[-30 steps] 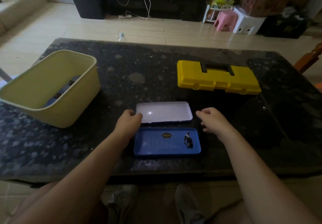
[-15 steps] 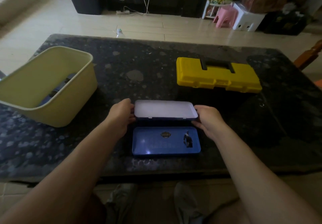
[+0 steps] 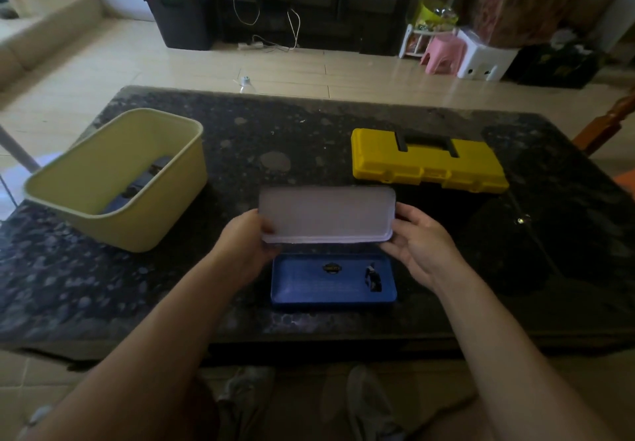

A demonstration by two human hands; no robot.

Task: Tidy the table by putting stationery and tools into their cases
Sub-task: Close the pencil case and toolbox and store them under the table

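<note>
Pale thin rectangular case half (image 3: 326,214) looks light, stiff, kinda slick, so left hand (image 3: 245,251) and right hand (image 3: 421,246) clamping fingers on its short ends seems right.

A home living room: tiled floor (image 3: 171,62), sofa (image 3: 37,25), pink plastic stool (image 3: 443,52), dark media cabinet (image 3: 309,7) with trailing cables.
</note>
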